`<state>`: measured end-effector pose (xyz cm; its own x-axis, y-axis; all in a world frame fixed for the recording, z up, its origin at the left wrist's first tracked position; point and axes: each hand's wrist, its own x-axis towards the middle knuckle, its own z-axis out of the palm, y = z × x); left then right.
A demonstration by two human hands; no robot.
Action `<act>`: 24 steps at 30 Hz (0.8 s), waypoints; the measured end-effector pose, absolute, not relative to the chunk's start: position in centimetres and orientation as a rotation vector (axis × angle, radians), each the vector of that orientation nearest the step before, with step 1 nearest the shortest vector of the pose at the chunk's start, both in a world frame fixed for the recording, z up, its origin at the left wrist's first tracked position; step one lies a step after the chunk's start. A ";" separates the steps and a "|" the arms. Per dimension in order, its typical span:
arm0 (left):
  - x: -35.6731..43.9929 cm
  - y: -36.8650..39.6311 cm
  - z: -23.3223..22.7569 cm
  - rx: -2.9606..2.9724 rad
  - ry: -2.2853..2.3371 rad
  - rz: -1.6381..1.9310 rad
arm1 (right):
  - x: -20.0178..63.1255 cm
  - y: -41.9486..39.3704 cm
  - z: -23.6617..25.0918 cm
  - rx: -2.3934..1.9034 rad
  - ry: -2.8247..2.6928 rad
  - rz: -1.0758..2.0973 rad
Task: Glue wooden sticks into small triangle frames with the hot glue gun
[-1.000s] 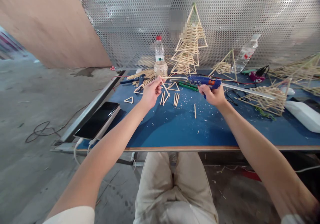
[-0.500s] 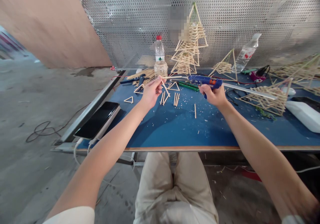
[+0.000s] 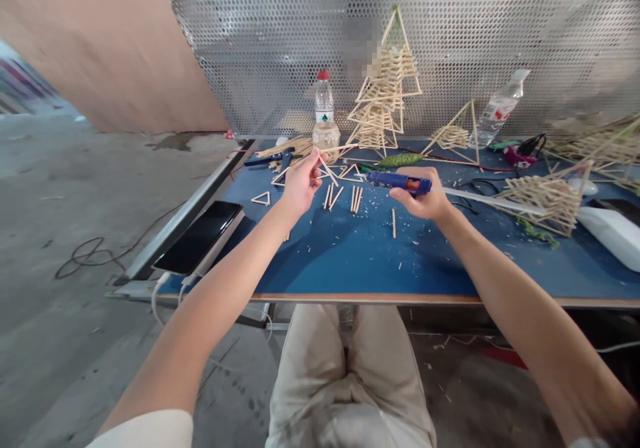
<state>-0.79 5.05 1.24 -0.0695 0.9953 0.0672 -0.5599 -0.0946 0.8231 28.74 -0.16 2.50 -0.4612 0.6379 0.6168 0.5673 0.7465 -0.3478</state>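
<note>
Gluing step in hand: left hand [image 3: 300,185] pinches a thin wooden stick [image 3: 334,149] between thumb and fingertips, held above the blue table [image 3: 350,255]. Right hand [image 3: 425,201] is wrapped closed round the blue glue gun [image 3: 397,181], nozzle pointing left, near the stick but apart. Judgement: the next move needs nozzle and stick end brought together precisely, above the loose sticks [image 3: 345,198].

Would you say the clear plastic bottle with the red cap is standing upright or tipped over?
Upright: the clear plastic bottle with the red cap stands with its cap on top, at the back of the blue table.
</note>
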 end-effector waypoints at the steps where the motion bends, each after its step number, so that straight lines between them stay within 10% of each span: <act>1: -0.8 5.1 1.2 0.786 0.748 1.533 | 28.4 -0.3 2.5 -0.838 -2.200 0.116; 24: 0.1 3.5 2.8 0.569 0.659 1.514 | 26.4 -0.4 1.8 -0.768 -2.297 0.026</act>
